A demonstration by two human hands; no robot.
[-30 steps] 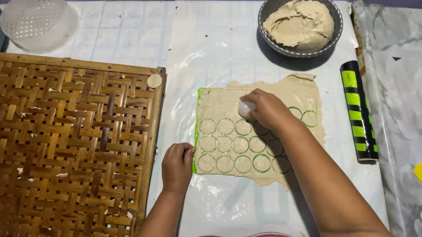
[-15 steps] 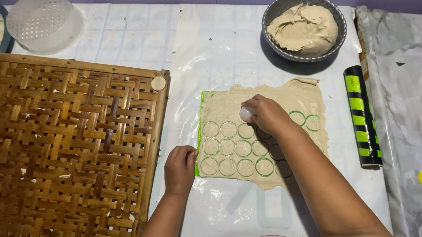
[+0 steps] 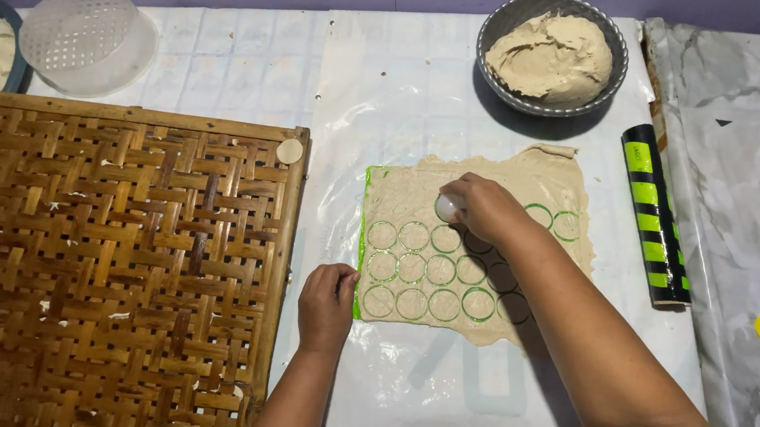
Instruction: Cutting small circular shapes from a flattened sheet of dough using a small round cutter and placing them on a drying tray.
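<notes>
**Cutting rounds from the rolled dough**

The right hand pinches a small round cutter, pressing it into the dough sheet just above the finished rows. The left hand has its fingers curled at the sheet's green edge. The next press probably needs uncut dough beside the fingertips. The dough is pale, thin and ring-marked.

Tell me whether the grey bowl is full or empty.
Partly full: the grey bowl holds a mound of beige dough with rim showing around it.
</notes>
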